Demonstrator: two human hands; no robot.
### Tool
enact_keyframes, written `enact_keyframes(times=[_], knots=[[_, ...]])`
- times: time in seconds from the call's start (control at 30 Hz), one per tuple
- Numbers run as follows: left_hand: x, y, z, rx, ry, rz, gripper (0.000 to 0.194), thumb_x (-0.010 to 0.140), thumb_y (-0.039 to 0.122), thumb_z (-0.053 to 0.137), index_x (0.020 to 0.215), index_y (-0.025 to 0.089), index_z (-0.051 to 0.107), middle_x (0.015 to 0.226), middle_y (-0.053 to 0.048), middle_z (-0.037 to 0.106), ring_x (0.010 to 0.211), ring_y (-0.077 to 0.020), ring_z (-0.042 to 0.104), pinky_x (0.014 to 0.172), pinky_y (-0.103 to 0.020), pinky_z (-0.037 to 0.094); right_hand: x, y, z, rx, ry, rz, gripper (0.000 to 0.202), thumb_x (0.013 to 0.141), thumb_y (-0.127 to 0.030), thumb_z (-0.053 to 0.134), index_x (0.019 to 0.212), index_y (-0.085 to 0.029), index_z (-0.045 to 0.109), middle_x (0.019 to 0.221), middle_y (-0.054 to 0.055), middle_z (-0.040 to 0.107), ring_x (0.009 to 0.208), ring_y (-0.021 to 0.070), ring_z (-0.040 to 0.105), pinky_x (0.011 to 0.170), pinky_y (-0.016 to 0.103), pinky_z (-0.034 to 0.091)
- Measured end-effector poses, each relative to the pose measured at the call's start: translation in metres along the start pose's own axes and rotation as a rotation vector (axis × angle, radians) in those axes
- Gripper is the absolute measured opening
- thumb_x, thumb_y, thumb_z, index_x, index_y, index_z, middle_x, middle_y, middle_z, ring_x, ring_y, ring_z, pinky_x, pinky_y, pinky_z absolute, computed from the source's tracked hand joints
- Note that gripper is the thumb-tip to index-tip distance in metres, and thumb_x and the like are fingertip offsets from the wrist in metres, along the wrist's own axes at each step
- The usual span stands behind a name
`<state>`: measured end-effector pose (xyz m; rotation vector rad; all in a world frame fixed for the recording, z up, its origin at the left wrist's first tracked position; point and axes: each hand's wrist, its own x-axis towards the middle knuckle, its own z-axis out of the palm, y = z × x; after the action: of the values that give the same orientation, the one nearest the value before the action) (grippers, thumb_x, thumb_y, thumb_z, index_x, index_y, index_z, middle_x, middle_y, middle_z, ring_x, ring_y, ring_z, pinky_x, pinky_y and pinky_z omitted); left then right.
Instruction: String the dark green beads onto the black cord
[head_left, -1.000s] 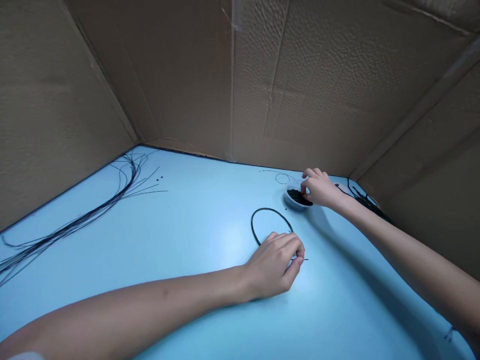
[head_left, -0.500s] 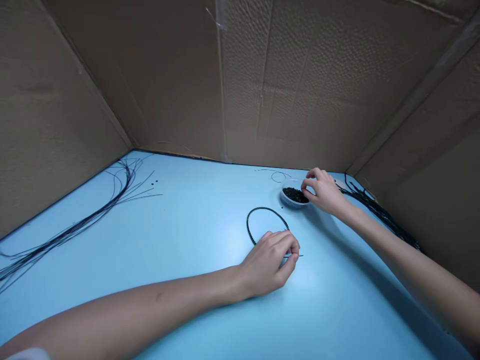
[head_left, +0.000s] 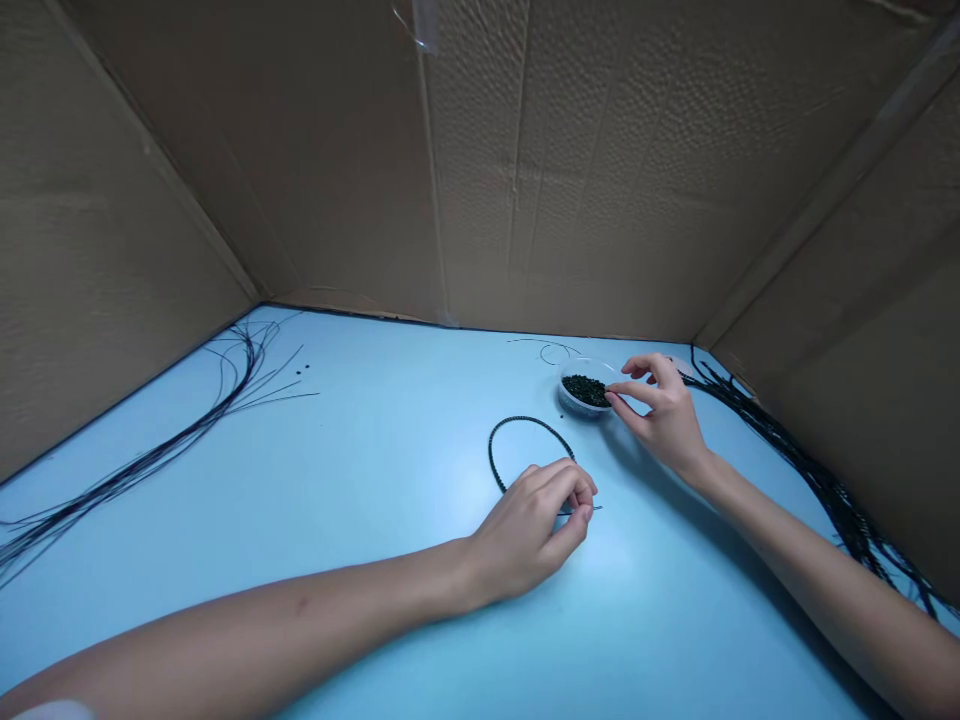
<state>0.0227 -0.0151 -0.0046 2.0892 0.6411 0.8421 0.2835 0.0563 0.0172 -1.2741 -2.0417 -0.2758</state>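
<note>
A loop of dark beads strung on a cord lies on the blue table. My left hand pinches this beaded cord near its bare end, a short tip of which pokes out past thumb and forefinger. Part of the loop is hidden behind that hand. My right hand is at the right rim of a clear round bowl of small dark beads. Its thumb and forefinger come together in a pinch, the other fingers raised. Whatever is between those fingertips is too small to make out.
Loose black cords lie in a bundle at the left. Along the right wall runs a bundle of dark, thicker strands. A thin curled cord lies behind the bowl. Cardboard walls enclose the table.
My right hand has drawn back slightly from over the beads to the bowl's right rim, and its wrist has lowered. My left hand keeps its pinch on the cord. The view has shifted slightly.
</note>
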Motion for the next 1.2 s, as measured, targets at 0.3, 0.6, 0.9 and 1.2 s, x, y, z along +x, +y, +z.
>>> enact_keyframes(times=[0.3, 0.6, 0.9, 1.2], knots=[[0.001, 0.0, 0.0, -0.04, 0.014, -0.02, 0.009, 0.101, 0.016, 0.05, 0.093, 0.022, 0.05, 0.11, -0.009, 0.071, 0.104, -0.0249, 0.068, 0.092, -0.041, 0.05, 0.007, 0.012, 0.014, 0.078, 0.101, 0.099, 0.019, 0.097, -0.027, 0.068, 0.091, -0.022, 0.085, 0.079, 0.003, 0.049, 0.073, 0.022, 0.052, 0.066, 0.037, 0.042], [-0.001, 0.0, -0.002, -0.124, 0.102, 0.021, 0.011, 0.105, 0.017, 0.051, 0.095, 0.021, 0.054, 0.124, -0.012, 0.072, 0.114, -0.0238, 0.068, 0.095, -0.037, 0.052, -0.054, -0.057, -0.009, 0.501, 0.046, 0.124, 0.016, 0.095, -0.016, 0.074, 0.104, -0.026, 0.084, 0.074, 0.0, 0.055, 0.064, 0.0171, 0.052, 0.057, 0.033, 0.042], [0.0, -0.001, -0.002, -0.131, 0.096, -0.095, 0.01, 0.106, 0.022, 0.052, 0.096, 0.021, 0.055, 0.105, -0.008, 0.073, 0.108, -0.0235, 0.07, 0.095, -0.038, 0.053, -0.067, -0.058, -0.005, 0.655, -0.041, 0.133, 0.018, 0.095, -0.016, 0.076, 0.105, -0.027, 0.087, 0.069, 0.0, 0.056, 0.057, 0.0148, 0.052, 0.05, 0.03, 0.041], [0.002, -0.002, -0.002, -0.175, 0.086, -0.187, 0.013, 0.106, 0.028, 0.052, 0.096, 0.021, 0.056, 0.101, -0.008, 0.073, 0.1, -0.0239, 0.071, 0.092, -0.039, 0.055, -0.072, -0.057, -0.006, 0.322, -0.073, -0.084, 0.018, 0.099, -0.01, 0.067, 0.107, -0.021, 0.08, 0.07, 0.002, 0.059, 0.06, 0.0163, 0.052, 0.056, 0.033, 0.04]])
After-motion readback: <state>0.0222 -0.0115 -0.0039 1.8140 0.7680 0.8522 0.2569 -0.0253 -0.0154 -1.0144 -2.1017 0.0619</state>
